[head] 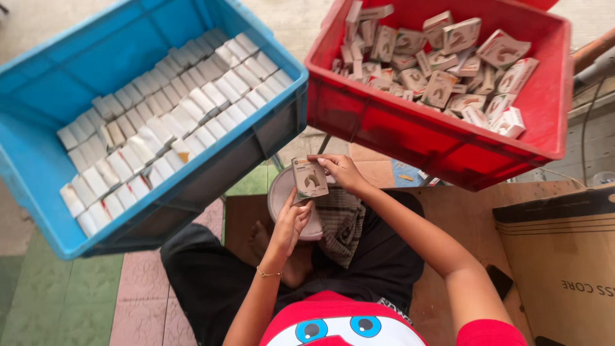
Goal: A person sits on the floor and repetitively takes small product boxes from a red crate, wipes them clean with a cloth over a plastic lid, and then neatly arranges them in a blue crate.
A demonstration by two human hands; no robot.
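Both of my hands hold one small white printed carton (pixel 309 179) in front of me, above my lap. My left hand (pixel 291 221) supports its lower edge from below. My right hand (pixel 341 172) grips its top right corner. A red crate (pixel 410 128) at the upper right holds several loose cartons of the same kind, lying in a jumble. A blue crate (pixel 38 160) at the left holds several rows of white boxes packed on end.
A round white lid or bowl (pixel 280 192) and a striped cloth (pixel 343 221) lie on my lap. A brown cardboard box (pixel 564 256) stands at the right, with a dark phone (pixel 500 280) beside it. Green and pink floor tiles (pixel 64 301) show at the lower left.
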